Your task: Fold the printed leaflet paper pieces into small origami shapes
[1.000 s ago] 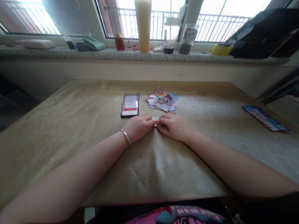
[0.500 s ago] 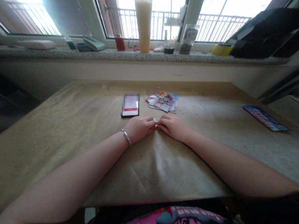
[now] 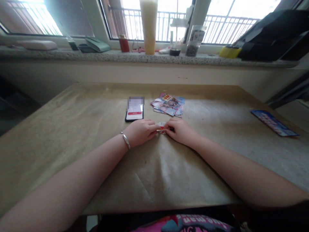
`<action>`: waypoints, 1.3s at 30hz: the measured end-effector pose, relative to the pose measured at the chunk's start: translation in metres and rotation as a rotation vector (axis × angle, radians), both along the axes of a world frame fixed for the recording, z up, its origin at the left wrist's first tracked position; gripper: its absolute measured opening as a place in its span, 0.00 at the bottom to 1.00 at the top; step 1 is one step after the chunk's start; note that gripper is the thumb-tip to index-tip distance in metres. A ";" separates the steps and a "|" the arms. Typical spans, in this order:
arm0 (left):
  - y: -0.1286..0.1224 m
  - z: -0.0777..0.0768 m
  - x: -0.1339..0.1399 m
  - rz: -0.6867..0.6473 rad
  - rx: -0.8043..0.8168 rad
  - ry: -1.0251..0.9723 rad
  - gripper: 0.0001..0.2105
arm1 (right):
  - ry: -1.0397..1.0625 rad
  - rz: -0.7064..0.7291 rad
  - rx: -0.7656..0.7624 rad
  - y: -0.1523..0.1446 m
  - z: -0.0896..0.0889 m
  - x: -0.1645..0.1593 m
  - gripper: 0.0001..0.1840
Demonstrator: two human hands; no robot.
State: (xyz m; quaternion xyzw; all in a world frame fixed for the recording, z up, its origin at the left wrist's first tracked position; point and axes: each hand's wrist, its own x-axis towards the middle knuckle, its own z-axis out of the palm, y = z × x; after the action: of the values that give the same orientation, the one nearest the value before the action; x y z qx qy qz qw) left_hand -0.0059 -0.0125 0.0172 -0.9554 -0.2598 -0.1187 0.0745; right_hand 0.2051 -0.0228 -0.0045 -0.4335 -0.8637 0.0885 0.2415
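A small piece of paper, white with red print, sits low over the table near its middle. Its left end meets the left fingers and its right end the right fingers. Both ends are partly covered, so its full outline cannot be told.

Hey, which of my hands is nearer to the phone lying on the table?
Your left hand. It's just in front of the phone, on your side. Your right hand is farther right, beyond the small white-and-red piece.
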 end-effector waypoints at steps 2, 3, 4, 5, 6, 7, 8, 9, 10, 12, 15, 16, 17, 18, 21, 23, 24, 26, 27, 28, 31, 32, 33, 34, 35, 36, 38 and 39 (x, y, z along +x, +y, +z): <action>0.002 0.001 -0.003 -0.044 0.000 0.009 0.10 | 0.014 -0.013 -0.021 0.000 0.001 0.000 0.06; 0.003 0.001 -0.004 -0.071 0.007 0.021 0.11 | 0.016 -0.019 -0.031 0.000 0.002 0.000 0.06; 0.003 0.001 -0.006 -0.095 0.019 0.037 0.12 | 0.017 -0.024 -0.038 0.000 0.002 0.001 0.05; 0.004 0.001 -0.006 -0.115 0.034 0.054 0.13 | 0.016 -0.027 -0.043 0.000 0.003 0.001 0.05; 0.005 0.001 -0.007 -0.127 0.051 0.071 0.14 | 0.016 -0.027 -0.046 0.000 0.003 0.001 0.04; 0.005 0.001 -0.007 -0.132 0.067 0.086 0.14 | 0.017 -0.026 -0.046 0.000 0.003 0.001 0.04; 0.004 0.001 -0.006 -0.133 0.081 0.098 0.15 | 0.019 -0.025 -0.047 0.001 0.003 0.001 0.04; 0.004 0.000 -0.005 -0.133 0.094 0.106 0.15 | 0.024 -0.025 -0.050 0.002 0.003 0.001 0.04; 0.004 0.000 -0.005 -0.131 0.105 0.112 0.15 | 0.030 -0.025 -0.055 0.002 0.002 0.001 0.04; 0.002 0.000 -0.003 -0.134 0.124 0.124 0.15 | 0.043 -0.031 -0.066 0.002 0.002 0.001 0.04; 0.000 0.000 -0.001 -0.128 0.137 0.133 0.15 | 0.065 -0.041 -0.068 0.001 0.002 0.003 0.01; 0.000 0.000 -0.001 -0.125 0.138 0.133 0.15 | 0.063 -0.030 -0.053 0.000 0.002 0.004 0.00; 0.000 0.000 0.000 -0.120 0.140 0.128 0.14 | 0.053 -0.014 -0.030 -0.001 0.003 0.006 0.01; 0.000 -0.001 0.000 -0.116 0.142 0.121 0.14 | 0.036 0.005 0.001 -0.001 0.003 0.007 0.03; 0.000 -0.002 0.001 -0.108 0.134 0.091 0.12 | -0.035 0.055 0.071 -0.003 0.005 0.009 0.06; 0.000 -0.002 0.001 -0.093 0.115 0.070 0.12 | -0.068 0.075 0.083 -0.003 0.005 0.011 0.07; -0.001 -0.003 0.001 -0.087 0.104 0.063 0.12 | -0.080 0.084 0.088 -0.003 0.005 0.011 0.08; -0.001 -0.003 0.001 -0.079 0.082 0.053 0.12 | -0.094 0.089 0.097 -0.002 0.005 0.011 0.09; -0.001 -0.003 0.001 -0.078 0.072 0.051 0.12 | -0.097 0.088 0.100 -0.002 0.005 0.011 0.09; -0.001 -0.003 0.001 -0.077 0.067 0.049 0.12 | -0.099 0.088 0.099 -0.002 0.004 0.011 0.10; -0.001 -0.003 0.002 -0.075 0.065 0.053 0.12 | -0.092 0.087 0.081 -0.002 0.004 0.010 0.10; -0.001 -0.002 0.002 -0.075 0.070 0.056 0.13 | -0.090 0.086 0.075 -0.002 0.004 0.010 0.10; -0.001 -0.002 0.002 -0.074 0.076 0.057 0.13 | -0.087 0.086 0.071 -0.002 0.004 0.010 0.10; -0.002 -0.002 0.003 -0.069 0.082 0.059 0.13 | -0.084 0.084 0.068 -0.002 0.005 0.009 0.10; -0.003 -0.002 0.004 -0.059 0.088 0.058 0.13 | -0.082 0.083 0.067 -0.002 0.004 0.009 0.10; -0.004 -0.002 0.004 -0.045 0.093 0.054 0.13 | -0.081 0.083 0.067 -0.002 0.004 0.009 0.10; -0.005 -0.002 0.006 -0.015 0.097 0.048 0.12 | -0.081 0.081 0.068 -0.001 0.004 0.008 0.10; -0.006 -0.001 0.007 -0.003 0.093 0.047 0.12 | -0.082 0.077 0.068 -0.001 0.004 0.008 0.10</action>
State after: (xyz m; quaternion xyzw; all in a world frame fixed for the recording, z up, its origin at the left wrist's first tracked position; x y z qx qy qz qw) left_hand 0.0015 -0.0187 0.0159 -0.9539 -0.2507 -0.1080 0.1248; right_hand 0.2127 -0.0239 -0.0008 -0.3947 -0.8914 0.0504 0.2168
